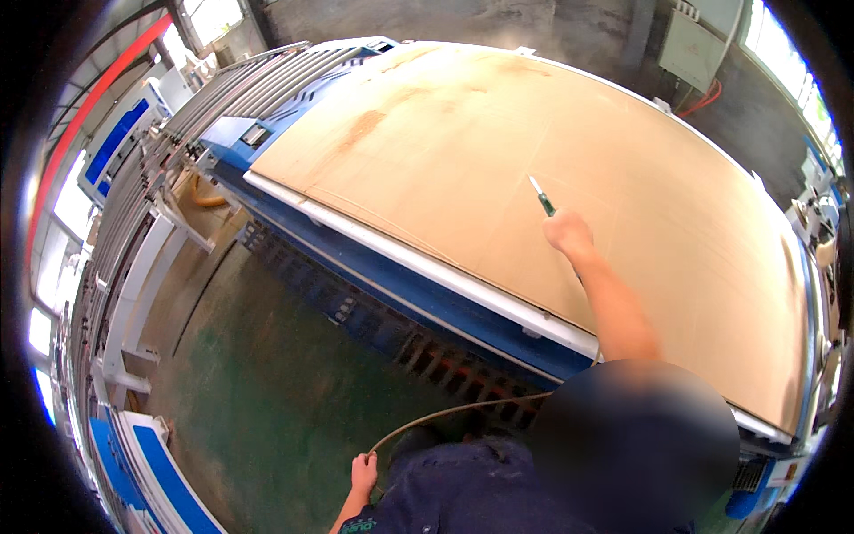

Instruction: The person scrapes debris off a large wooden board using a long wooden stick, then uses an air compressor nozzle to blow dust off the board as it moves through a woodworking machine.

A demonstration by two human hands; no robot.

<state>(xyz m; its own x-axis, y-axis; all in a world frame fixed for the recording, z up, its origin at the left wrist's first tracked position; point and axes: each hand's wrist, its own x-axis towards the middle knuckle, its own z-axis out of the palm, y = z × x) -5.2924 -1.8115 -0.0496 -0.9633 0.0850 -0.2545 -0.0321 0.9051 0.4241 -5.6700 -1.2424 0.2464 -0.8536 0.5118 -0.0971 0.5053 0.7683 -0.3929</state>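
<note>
My right arm reaches out over a large tan board [445,169]. In my right hand [569,233] is a slim air blow gun [543,198] with a dark green body and a pale, pointed nozzle. Its nozzle points away from me, above the middle of the board; whether it touches the surface I cannot tell. Low at my left side, my left hand [363,470] is closed round a thin tan hose [445,411]. The hose curves up and rightward, then passes out of sight behind a blurred patch and my right arm. Brownish dust streaks mark the board's far left part.
The board lies on a blue machine bed with a white edge rail [400,258]. A roller conveyor [267,80] adjoins it at the far left. Green floor [267,383] lies below on my left. A grey electrical box [700,46] hangs on the back wall.
</note>
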